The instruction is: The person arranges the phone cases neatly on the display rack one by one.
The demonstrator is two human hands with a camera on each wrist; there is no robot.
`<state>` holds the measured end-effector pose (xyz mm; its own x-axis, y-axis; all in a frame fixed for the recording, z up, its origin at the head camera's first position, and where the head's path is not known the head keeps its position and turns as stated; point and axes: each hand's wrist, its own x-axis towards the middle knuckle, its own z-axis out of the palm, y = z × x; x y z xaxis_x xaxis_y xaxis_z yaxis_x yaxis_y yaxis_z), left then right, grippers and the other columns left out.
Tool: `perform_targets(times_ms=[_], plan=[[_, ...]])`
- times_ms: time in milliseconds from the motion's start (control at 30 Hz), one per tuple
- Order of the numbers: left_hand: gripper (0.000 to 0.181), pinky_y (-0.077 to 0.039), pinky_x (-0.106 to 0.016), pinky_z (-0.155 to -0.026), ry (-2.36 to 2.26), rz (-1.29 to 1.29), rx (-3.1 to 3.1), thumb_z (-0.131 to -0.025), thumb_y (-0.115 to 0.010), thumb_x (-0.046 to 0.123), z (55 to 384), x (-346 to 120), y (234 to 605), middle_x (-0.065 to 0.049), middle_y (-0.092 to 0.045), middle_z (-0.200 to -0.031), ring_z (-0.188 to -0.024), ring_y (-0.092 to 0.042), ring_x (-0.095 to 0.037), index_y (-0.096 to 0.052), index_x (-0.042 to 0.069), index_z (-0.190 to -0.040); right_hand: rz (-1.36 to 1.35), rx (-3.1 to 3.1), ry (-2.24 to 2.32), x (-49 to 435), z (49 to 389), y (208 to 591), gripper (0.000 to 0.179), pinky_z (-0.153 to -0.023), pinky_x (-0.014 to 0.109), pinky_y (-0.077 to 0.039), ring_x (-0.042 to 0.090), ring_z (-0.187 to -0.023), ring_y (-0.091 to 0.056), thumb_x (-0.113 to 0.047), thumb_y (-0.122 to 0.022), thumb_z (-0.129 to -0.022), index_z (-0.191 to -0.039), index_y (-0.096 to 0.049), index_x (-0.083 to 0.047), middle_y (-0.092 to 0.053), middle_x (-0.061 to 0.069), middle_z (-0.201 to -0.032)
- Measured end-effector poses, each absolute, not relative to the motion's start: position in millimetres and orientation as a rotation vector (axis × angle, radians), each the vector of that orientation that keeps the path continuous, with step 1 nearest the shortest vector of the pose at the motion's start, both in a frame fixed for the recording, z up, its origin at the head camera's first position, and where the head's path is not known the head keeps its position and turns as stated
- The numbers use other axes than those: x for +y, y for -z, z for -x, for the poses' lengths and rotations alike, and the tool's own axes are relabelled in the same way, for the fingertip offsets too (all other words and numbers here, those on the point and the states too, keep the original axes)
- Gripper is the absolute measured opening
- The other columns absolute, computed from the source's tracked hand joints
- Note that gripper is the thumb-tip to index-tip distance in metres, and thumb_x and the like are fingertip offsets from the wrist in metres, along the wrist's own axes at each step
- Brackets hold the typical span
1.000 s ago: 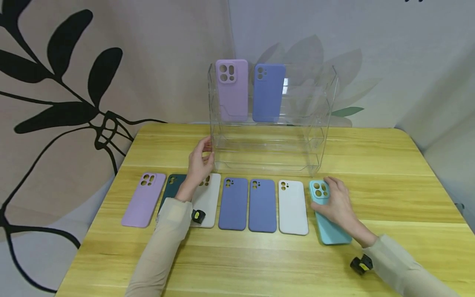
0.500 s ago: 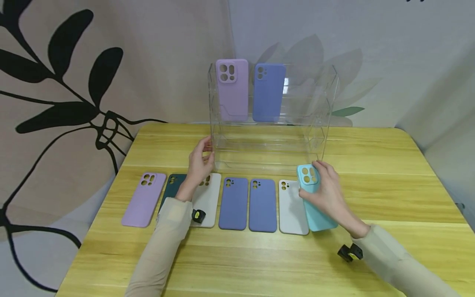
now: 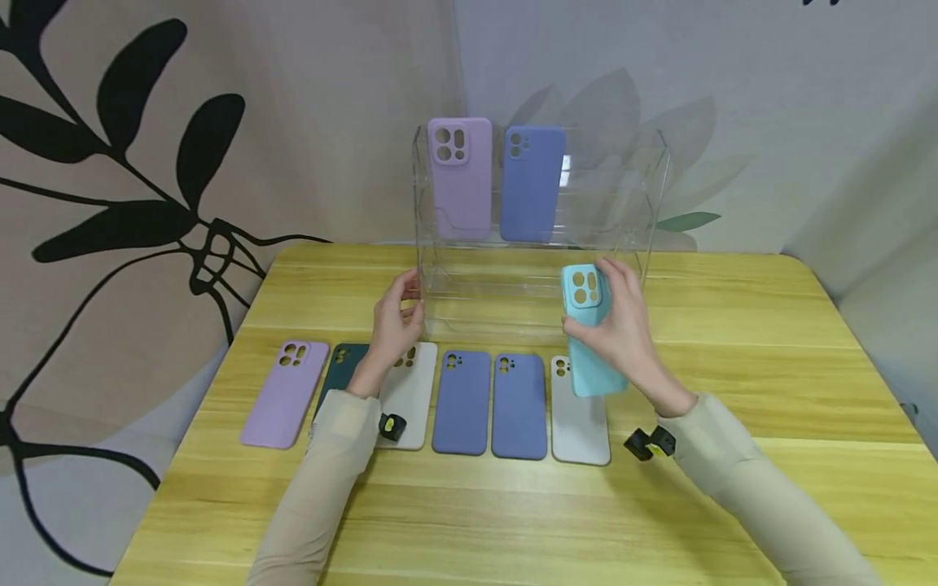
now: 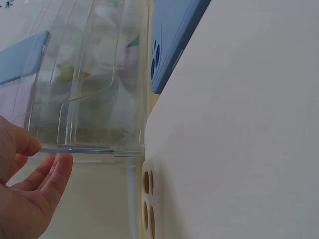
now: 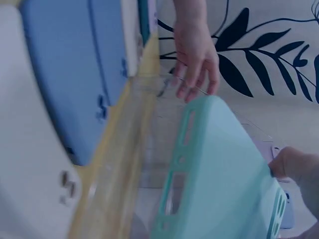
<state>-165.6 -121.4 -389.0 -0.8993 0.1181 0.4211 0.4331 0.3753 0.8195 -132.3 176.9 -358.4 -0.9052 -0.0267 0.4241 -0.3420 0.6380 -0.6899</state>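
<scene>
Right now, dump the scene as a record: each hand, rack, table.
left hand: grips left edge of clear rack
right hand: holds turquoise case above table
on rack: upper lilac case, upper blue case, both standing
on table, left to right: lilac case, green case, left white case, left blue case, right blue case, right white case

The turquoise case (image 3: 595, 370) and the other phone cases (image 3: 462, 407) look like smooth, matt plastic, the rack (image 3: 608, 191) near the far edge of the smooth, wood-grained surface (image 3: 469, 521) like clear, glossy plastic, and the sleeves (image 3: 315, 488) like matt cloth.
</scene>
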Motion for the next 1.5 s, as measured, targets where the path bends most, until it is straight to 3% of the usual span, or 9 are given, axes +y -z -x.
perform_targets(times_ms=[333,867,1500], plan=[[0.042,-0.052,-0.057,-0.076,1.521,0.509,-2.331,-0.083,-0.05,-0.02,166,-120,388,-0.038,-0.052,-0.108,-0.095,-0.054,-0.05,-0.043,-0.02,-0.124,-0.29,-2.329,-1.142,168,169,322,0.083,-0.096,0.047,-0.037,0.036,-0.122,-0.035,-0.011,-0.074,-0.064,-0.136,-0.039,0.01,-0.032,0.026,-0.139],[0.041,-0.051,-0.057,-0.076,1.516,0.526,-2.335,-0.084,-0.049,-0.018,167,-122,390,-0.037,-0.052,-0.108,-0.096,-0.054,-0.049,-0.043,-0.019,-0.125,-0.188,-2.195,-1.056,163,222,270,0.078,-0.105,0.021,-0.025,0.016,-0.128,-0.029,-0.019,-0.071,-0.071,-0.139,-0.037,0.0,-0.03,0.015,-0.142],[0.042,-0.052,-0.056,-0.075,1.512,0.505,-2.336,-0.084,-0.05,-0.02,165,-122,389,-0.037,-0.052,-0.108,-0.095,-0.054,-0.049,-0.043,-0.019,-0.125,-0.191,-1.941,-0.969,171,268,264,0.078,-0.106,0.021,-0.022,0.016,-0.129,-0.022,-0.012,-0.07,-0.071,-0.138,-0.034,0.005,-0.026,0.018,-0.141]])
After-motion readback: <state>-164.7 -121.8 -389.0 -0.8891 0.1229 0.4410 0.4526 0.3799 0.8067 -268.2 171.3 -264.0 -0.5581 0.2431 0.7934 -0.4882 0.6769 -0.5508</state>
